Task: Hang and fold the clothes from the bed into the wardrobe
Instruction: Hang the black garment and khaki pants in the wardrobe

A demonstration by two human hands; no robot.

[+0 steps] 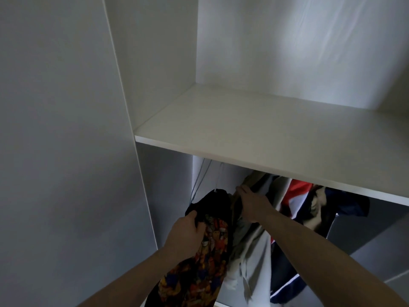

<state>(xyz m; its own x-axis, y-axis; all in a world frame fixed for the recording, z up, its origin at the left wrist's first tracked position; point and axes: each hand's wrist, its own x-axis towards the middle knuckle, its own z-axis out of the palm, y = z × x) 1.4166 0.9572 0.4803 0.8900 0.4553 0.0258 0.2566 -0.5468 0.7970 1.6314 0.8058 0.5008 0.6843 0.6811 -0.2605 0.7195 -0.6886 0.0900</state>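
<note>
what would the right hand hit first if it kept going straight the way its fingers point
Most likely the olive-brown garment hanging just ahead: the right hand reaches up and back under the shelf, its fingertips already at that cloth. Behind it would come the wardrobe's back wall, though depth is hard to judge here.

A white wardrobe shelf [254,127] runs across at about head height, its top bare and lit by a soft patch of light; clothes hang in the compartment below it.

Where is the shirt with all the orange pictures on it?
The patterned shirt hangs low in the head view under the wardrobe shelf, leftmost of the clothes, gripped by the left hand beside a grey garment.
</note>
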